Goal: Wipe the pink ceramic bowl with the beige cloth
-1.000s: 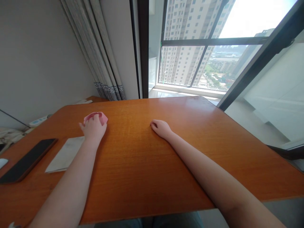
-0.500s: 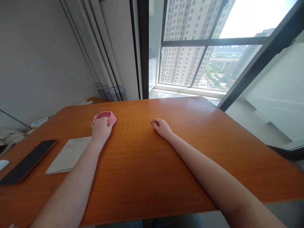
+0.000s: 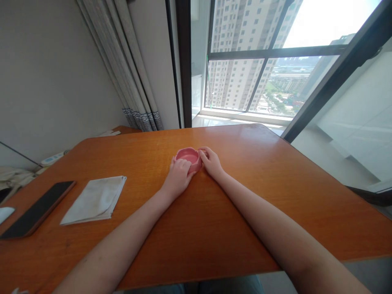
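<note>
A small pink bowl (image 3: 189, 155) with thick walls and a wavy rim is at the middle of the wooden table (image 3: 190, 228), its opening facing up. My left hand (image 3: 179, 174) grips its near left side, the fingers hooked over the rim and the thumb along the outer wall. At the bowl's right edge, the curled fingers of my right hand (image 3: 210, 161) touch the rim and hold it from that side. Whether the bowl's base rests on the wood cannot be made out.
Left of my left arm lies a folded whitish cloth (image 3: 94, 199). Beyond it is a long black pad (image 3: 38, 210), with a white object (image 3: 5, 213) at the far left edge. A power strip (image 3: 52, 158) sits past the table's left side. Behind the table are a curtain (image 3: 122, 65) and window.
My left hand has brought the pink bowl from the left to the table's middle. My right hand has shifted slightly and now touches the bowl. The cloth is fully uncovered.
</note>
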`<state>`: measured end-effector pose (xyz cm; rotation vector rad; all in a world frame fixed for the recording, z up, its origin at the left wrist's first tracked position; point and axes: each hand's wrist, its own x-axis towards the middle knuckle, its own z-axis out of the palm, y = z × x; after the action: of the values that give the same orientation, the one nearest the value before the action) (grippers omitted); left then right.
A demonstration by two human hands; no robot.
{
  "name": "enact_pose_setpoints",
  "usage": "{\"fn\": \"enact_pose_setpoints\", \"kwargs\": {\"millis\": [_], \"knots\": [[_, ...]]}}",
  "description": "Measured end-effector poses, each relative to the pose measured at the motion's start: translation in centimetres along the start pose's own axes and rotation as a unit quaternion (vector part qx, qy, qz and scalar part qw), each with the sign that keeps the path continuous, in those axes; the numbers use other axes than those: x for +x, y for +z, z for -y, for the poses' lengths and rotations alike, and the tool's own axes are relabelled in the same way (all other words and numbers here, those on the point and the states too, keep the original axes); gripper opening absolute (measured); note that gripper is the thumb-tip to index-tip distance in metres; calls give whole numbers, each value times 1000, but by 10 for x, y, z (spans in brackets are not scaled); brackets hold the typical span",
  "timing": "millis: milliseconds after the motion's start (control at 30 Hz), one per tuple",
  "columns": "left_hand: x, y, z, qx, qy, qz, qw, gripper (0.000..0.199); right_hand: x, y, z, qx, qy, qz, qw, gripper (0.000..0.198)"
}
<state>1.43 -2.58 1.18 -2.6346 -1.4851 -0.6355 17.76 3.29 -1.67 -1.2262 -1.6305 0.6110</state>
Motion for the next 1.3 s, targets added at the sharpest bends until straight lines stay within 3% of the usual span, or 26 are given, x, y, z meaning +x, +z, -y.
{"fn": "enact_pose_setpoints", "kwargs": {"millis": [600,800,933,1000,1100,1200,1300], "knots": [[2,8,16,-20,1,-2,1000,15,-1,0,2,-47,-19,54,997,37],[1,4,15,-34,2,13,999,22,-1,0,4,-73,-16,63,995,36],[-2,-14,15,-52,1,-3,999,40,0,-1,5,-76,-12,70,995,35],[-6,-30,25,-51,-30,-42,997,43,0,-1,4,-77,-11,70,995,34],[-23,-59,58,-27,-148,-78,985,33,0,-1,4,-80,-10,72,994,34],[-62,-84,108,70,-279,-33,957,33,0,-1,3,-77,-9,73,994,34],[-116,-94,159,131,-373,35,918,38,0,-1,1,-68,-9,68,995,37]]}}
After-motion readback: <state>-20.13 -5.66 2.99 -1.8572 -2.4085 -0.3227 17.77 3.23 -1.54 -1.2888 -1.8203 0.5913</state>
